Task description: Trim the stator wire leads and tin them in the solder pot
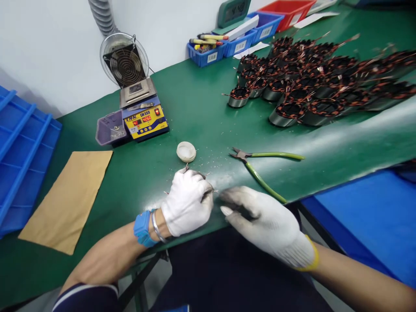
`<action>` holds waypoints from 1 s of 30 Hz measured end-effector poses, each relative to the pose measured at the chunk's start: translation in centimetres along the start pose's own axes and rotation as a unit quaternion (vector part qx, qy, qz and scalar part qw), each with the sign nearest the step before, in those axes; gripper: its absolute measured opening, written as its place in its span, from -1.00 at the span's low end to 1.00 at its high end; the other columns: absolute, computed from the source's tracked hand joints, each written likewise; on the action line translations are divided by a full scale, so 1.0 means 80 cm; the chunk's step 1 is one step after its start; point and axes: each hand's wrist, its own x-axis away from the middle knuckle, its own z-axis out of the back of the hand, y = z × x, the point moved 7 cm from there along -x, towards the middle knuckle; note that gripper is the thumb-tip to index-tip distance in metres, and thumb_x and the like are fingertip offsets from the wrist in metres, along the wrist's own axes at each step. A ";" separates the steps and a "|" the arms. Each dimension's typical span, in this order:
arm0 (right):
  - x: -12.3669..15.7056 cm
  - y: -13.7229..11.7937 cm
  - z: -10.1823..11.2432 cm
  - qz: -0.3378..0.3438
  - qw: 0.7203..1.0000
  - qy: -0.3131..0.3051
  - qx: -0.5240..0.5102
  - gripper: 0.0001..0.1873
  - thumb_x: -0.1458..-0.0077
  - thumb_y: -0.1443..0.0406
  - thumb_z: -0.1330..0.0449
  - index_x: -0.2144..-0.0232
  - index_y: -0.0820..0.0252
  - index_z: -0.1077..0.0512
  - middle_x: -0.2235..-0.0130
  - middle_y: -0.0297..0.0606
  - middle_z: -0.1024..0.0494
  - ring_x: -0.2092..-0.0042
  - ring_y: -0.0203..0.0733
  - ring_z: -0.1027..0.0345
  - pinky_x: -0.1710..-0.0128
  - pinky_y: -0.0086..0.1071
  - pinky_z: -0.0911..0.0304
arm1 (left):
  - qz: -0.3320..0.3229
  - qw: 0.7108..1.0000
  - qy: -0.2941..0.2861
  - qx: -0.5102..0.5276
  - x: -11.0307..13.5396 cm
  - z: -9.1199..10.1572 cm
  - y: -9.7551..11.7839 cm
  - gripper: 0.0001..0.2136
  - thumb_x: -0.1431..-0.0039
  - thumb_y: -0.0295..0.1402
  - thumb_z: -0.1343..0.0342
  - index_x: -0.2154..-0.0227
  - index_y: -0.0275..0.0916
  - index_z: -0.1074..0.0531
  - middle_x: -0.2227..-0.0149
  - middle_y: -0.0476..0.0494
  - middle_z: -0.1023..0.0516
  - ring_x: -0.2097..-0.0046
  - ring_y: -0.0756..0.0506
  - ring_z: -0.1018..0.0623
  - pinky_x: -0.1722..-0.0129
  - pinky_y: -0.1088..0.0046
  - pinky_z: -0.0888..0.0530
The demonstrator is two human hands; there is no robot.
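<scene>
Left hand (189,203) curled closed, near centre — wire ends (215,190) poke out on its right, rest hidden; right hand (267,222) half open, seemingly empty, just beside. Ends probably light, springy, easily bent — best pinched near their base

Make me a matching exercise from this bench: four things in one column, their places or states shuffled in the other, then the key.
Things
1. Pliers
2. White cup
3. Wound rings
4. Right hand

Places and states
A. In the picture's upper right, clustered together
B. Gloved, with a yellow cuff
C. Lying with green handles spread apart
D. Just beyond the left hand

Pairs: 1-C, 2-D, 3-A, 4-B
</scene>
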 end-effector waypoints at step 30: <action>-0.014 -0.002 0.008 0.117 0.989 0.026 0.086 -0.82 -0.25 0.38 -0.08 0.23 0.21 -0.50 0.29 -0.15 -0.65 0.31 -0.14 -0.56 0.30 -0.32 -0.47 | 0.010 1.000 -0.029 -0.002 0.001 -0.004 -0.003 -0.86 -0.22 -0.43 -0.05 0.44 -0.20 -0.45 0.37 -0.12 -0.55 0.17 -0.16 -0.52 -0.02 0.15 -0.40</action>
